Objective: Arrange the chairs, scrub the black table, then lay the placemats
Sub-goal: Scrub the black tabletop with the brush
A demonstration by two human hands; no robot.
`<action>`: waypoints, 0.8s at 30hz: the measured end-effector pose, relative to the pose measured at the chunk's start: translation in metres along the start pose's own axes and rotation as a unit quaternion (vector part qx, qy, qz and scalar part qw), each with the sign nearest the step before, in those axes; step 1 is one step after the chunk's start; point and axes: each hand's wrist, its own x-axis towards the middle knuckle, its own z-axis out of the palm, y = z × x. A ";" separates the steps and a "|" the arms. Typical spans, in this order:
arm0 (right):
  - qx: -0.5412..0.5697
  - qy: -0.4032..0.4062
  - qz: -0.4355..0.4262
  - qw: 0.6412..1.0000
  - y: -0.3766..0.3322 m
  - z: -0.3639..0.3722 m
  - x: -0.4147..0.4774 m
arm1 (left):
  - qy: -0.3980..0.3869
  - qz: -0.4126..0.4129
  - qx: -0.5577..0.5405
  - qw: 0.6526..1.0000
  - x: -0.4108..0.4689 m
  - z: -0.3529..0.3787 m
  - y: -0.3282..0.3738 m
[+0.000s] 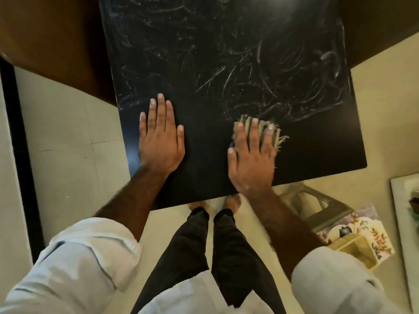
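The black table [204,64] fills the upper middle of the head view, its far and right parts streaked with whitish soapy swirls; the near strip looks plain black. My left hand [159,137] lies flat on the table near its left edge, fingers straight. My right hand [251,155] presses a grey-green frayed scrub pad [277,134] flat against the table near the front right, fingers straight over it. Most of the pad is hidden under the fingers.
A grey plastic stool [317,205] stands under the table's front right corner. Beside it on the pale tiled floor lie floral placemats [360,239]. A white surface edge [405,223] is at the far right. Brown wooden furniture [56,41] flanks the table on the left.
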 end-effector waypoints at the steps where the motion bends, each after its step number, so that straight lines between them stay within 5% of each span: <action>1: -0.002 0.003 0.026 1.000 0.006 -0.003 0.009 | 0.004 0.000 0.004 1.000 0.000 0.000 0.001; 5: 0.003 0.035 0.051 0.998 -0.025 -0.006 0.060 | 0.000 -0.001 0.015 1.000 0.001 0.000 0.003; 12: 0.027 -0.005 -0.106 0.994 -0.086 0.004 0.046 | -0.008 0.003 0.024 1.000 -0.004 0.002 -0.003; 18: 0.013 0.009 0.100 0.995 0.016 -0.009 0.027 | 0.005 0.002 0.013 1.000 0.000 0.003 0.001; 24: 0.014 0.056 0.101 0.993 -0.012 -0.010 0.099 | -0.003 -0.009 0.027 1.000 0.002 0.006 0.004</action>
